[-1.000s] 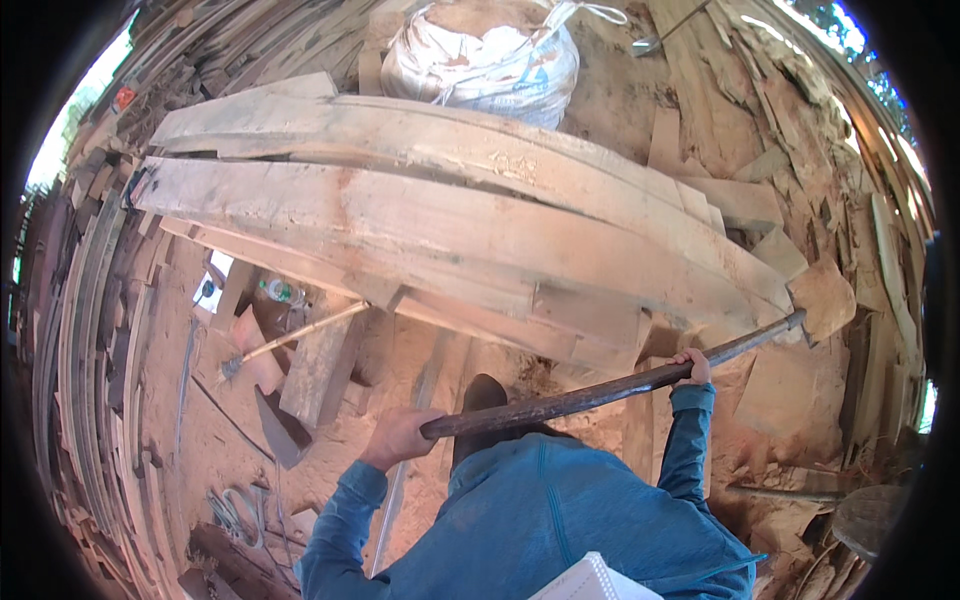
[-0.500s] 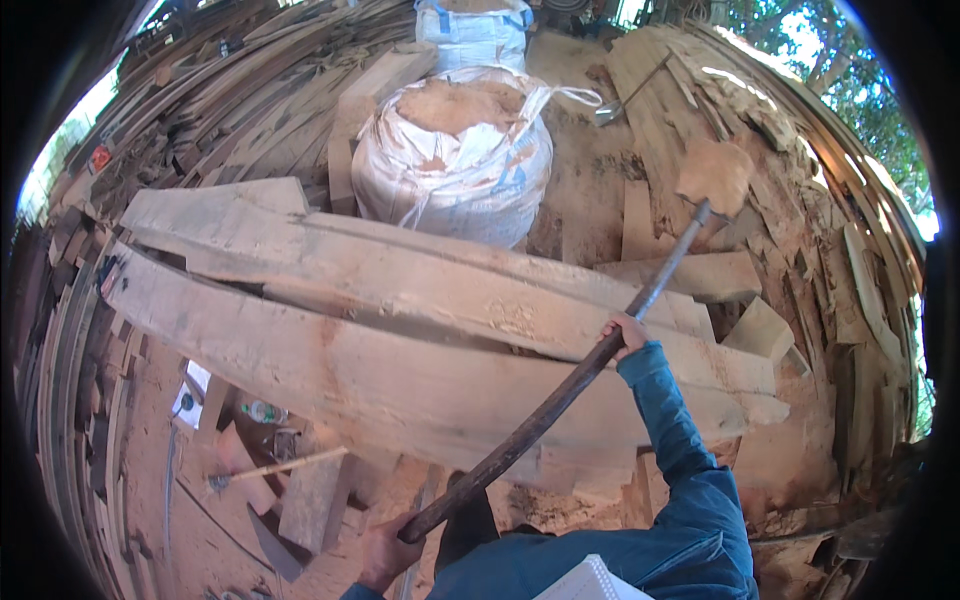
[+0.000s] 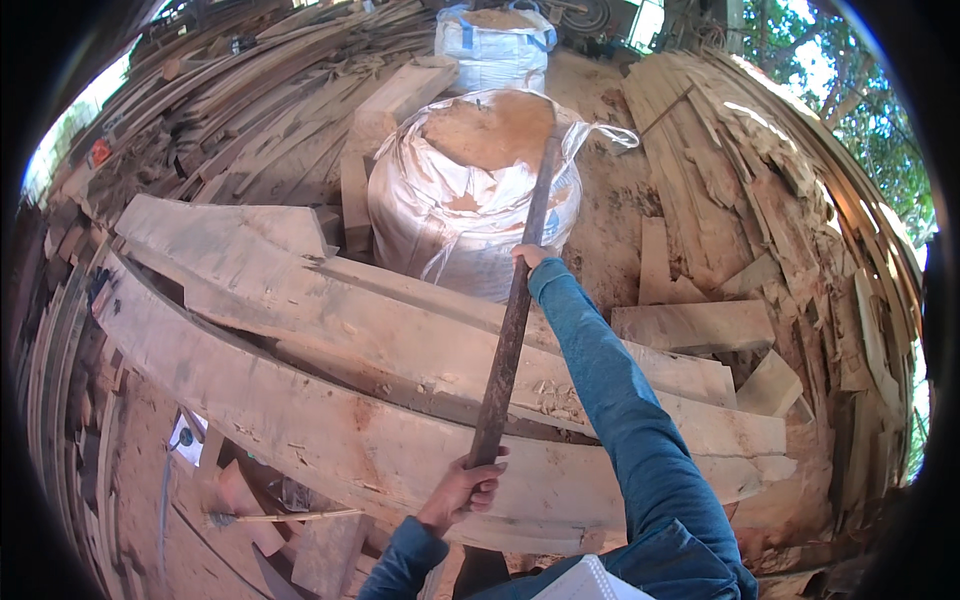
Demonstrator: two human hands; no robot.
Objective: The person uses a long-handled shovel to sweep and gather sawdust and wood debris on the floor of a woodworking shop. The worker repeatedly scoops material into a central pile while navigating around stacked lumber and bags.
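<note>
A long dark-handled shovel point(image 3: 509, 350) slants away from me across the thick planks, and both my hands are closed around its shaft. Low down, my left hand point(image 3: 463, 495) grips the near end. Farther up, my right hand point(image 3: 534, 258) holds the shaft with the arm stretched out. The shovel's far end reaches over a big white woven bag point(image 3: 470, 235), filled to the top with brownish sawdust point(image 3: 480, 135). Its blade cannot be made out against the sawdust. Between me and the bag lie long thick wooden slabs point(image 3: 300, 385).
Behind stands a second white bulk bag point(image 3: 492, 62). Stacked boards line the left point(image 3: 60, 430) and right sides. Short timber blocks point(image 3: 695, 325) lie at the right of the slabs. A wooden-handled tool point(image 3: 290, 517) and offcuts are on the ground at lower left.
The shovel has swung left and upward, its loaded blade moving from the right side over to the white bag. My right arm has reached forward and my left hand has risen.
</note>
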